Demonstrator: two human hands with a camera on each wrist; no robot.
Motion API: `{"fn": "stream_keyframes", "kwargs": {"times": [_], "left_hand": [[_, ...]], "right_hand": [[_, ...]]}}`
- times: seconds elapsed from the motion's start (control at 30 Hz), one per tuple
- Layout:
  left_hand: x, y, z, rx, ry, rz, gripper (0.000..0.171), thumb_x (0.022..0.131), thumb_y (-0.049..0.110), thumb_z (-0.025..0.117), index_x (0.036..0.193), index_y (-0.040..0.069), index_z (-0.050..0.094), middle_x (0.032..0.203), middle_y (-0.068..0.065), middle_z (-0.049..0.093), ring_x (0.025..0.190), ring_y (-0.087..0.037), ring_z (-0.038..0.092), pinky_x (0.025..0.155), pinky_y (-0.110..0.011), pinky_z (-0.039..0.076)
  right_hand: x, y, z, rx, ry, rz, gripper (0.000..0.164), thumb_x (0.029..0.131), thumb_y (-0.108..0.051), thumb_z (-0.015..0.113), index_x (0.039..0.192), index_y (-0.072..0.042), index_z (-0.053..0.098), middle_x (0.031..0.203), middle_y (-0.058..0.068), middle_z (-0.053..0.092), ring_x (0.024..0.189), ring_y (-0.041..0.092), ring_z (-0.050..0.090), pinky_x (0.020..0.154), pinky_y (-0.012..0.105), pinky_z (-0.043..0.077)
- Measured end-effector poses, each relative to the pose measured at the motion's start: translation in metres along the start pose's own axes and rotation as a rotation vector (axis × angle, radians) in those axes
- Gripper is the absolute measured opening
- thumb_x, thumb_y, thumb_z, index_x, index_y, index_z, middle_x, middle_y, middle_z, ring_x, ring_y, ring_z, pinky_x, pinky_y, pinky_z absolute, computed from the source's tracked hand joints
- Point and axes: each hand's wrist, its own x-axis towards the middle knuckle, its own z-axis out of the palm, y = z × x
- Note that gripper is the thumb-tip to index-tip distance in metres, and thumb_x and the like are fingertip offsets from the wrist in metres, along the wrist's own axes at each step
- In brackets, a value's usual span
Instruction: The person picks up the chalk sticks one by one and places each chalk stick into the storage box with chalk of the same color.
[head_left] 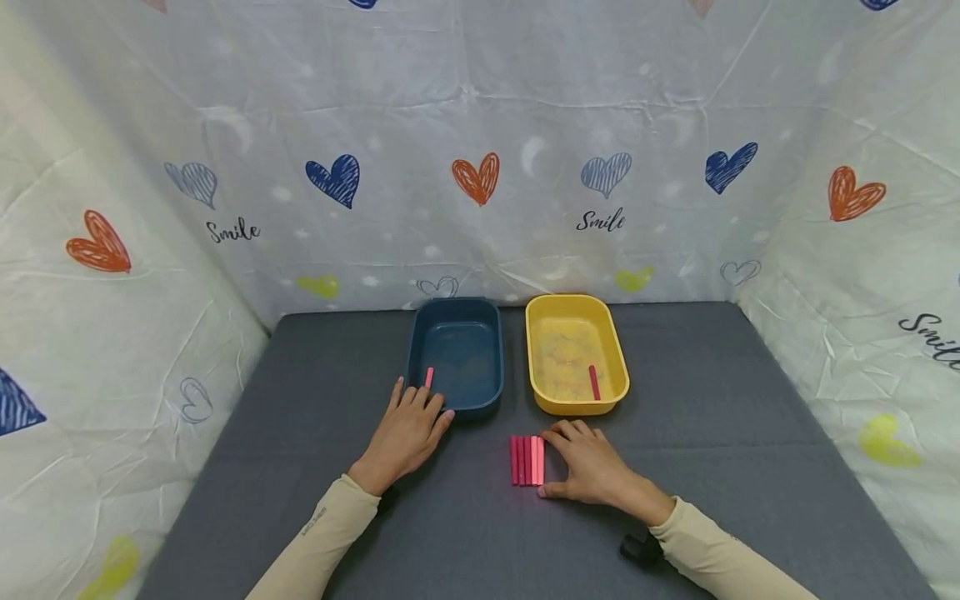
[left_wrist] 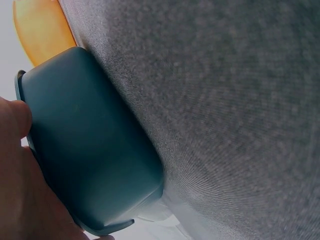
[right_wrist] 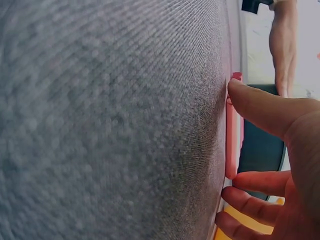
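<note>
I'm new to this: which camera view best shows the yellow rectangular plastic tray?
The head view shows the yellow tray whole, interior included. Left wrist shows part beyond the blue rectangular plastic tray; right wrist, a sliver behind the right hand.

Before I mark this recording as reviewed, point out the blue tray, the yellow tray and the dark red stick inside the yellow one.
Blue tray [head_left: 467,350]: head view, bare inner floor.
Yellow tray [head_left: 564,343]: head view, bare inner floor.
Dark red stick [head_left: 594,382]: head view, middle of its length.
</note>
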Motion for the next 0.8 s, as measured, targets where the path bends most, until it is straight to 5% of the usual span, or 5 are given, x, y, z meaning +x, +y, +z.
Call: {"fn": "stream_keyframes", "kwargs": {"times": [0.4,0.8], "left_hand": [[0.000,0.000,-0.001,0.004,-0.013,-0.002,0.027,0.102,0.035,0.051,0.105,0.010,0.059,0.102,-0.013,0.060,0.105,-0.033,0.056,0.115,-0.064,0.027],[0.001,-0.001,-0.001,-0.002,-0.012,-0.003,0.026,0.101,0.036,0.052,0.105,0.011,0.060,0.102,-0.011,0.060,0.105,-0.031,0.056,0.114,-0.064,0.028]], "right_hand": [[0.003,0.003,0.001,-0.004,0.031,-0.021,0.075,0.070,-0.056,0.082,0.128,-0.014,0.060,0.123,0.003,0.057,0.115,0.023,0.052,0.092,0.047,0.043],[0.001,-0.003,-0.021,0.014,0.089,-0.043,0.077,0.068,-0.051,0.085,0.130,-0.014,0.059,0.120,0.001,0.057,0.108,0.019,0.054,0.095,0.045,0.049]]}}
